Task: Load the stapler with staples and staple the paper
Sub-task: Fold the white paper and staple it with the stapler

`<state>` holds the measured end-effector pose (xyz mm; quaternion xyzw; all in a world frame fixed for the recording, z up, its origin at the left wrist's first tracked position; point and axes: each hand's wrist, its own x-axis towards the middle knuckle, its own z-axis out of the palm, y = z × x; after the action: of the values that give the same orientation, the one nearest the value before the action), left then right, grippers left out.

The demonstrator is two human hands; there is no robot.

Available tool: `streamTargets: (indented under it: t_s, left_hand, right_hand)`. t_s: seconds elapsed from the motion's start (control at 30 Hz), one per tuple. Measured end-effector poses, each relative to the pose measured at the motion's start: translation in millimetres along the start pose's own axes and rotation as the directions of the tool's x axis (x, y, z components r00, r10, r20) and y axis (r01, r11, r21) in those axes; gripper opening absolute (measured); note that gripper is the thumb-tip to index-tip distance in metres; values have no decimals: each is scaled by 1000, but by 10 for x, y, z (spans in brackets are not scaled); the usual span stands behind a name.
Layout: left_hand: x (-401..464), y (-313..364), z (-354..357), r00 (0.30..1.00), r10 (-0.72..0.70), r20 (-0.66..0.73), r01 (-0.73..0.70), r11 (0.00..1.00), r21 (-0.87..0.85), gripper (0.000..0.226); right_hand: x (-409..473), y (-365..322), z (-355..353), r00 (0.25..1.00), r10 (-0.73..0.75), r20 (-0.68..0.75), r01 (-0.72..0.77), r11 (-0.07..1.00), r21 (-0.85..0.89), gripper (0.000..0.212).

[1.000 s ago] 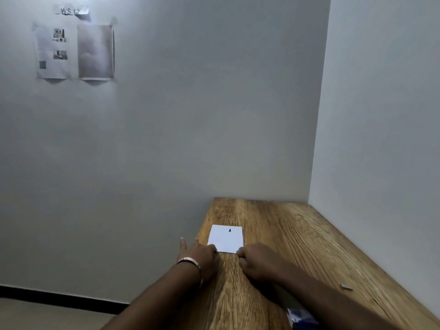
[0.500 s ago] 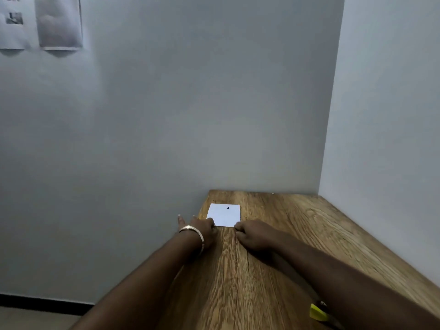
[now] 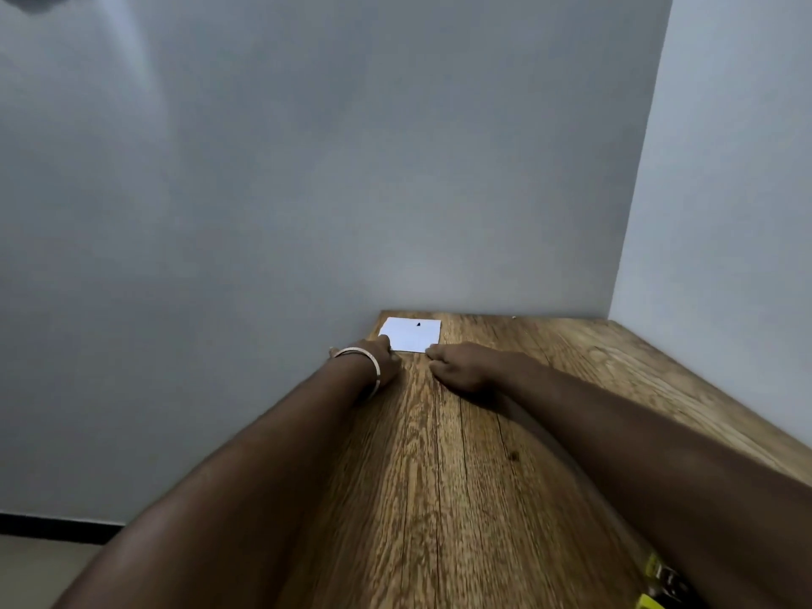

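A small white sheet of paper with a tiny dark mark near its far edge lies at the far left corner of the wooden table. My left hand, wearing a metal bangle, has its fingertips on the paper's near left corner. My right hand is curled, knuckles up, with its fingertips at the paper's near right corner. A yellow and black object, probably the stapler, shows at the bottom right, mostly hidden under my right forearm. I see no staples.
Grey walls close the table in at the back and on the right. The table's left edge drops off to the floor, where a dark skirting strip runs along the wall.
Both hands have slid the paper away from me, up to the back wall. The view has tilted down, so the wall papers left the frame and the yellow object appeared.
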<state>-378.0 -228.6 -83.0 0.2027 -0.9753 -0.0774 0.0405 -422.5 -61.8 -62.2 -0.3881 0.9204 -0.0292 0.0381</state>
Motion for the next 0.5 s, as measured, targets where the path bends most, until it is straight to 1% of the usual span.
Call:
streamTargets:
  t_s: [0.2, 0.5]
  left_hand:
    - [51, 1, 91, 998, -10, -55, 10, 1000, -12, 47]
    - [28, 18, 124, 993, -4, -116, 2, 1000, -16, 44]
  right_hand:
    - [10, 28, 16, 1000, -4, 5, 4, 1000, -29, 48]
    - [-27, 17, 42, 1000, -2, -13, 2, 1000, -22, 53]
